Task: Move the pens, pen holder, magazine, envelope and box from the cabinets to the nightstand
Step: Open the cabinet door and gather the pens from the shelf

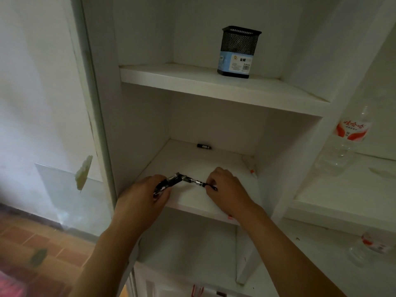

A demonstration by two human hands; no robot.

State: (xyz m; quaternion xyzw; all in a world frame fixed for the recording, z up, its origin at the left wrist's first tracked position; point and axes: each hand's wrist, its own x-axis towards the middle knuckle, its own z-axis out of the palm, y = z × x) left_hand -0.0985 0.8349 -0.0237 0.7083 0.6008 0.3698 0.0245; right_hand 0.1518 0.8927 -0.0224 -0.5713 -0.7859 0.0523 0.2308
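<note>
On the middle shelf [192, 202] of a white cabinet, my left hand [143, 196] grips a bunch of dark pens [171, 182] near the shelf's front edge. My right hand [227, 187] pinches another dark pen [199, 182] lying on the shelf, its tip meeting the left bunch. A black mesh pen holder [237, 52] with a blue label stands upright on the shelf above, toward the right. No magazine, envelope or box shows in this view.
A small dark battery [204, 146] lies at the back of the middle shelf. A white tube [250, 166] lies along its right wall. Clear water bottles [345, 140] stand in the compartment to the right. Tiled floor [32, 239] lies lower left.
</note>
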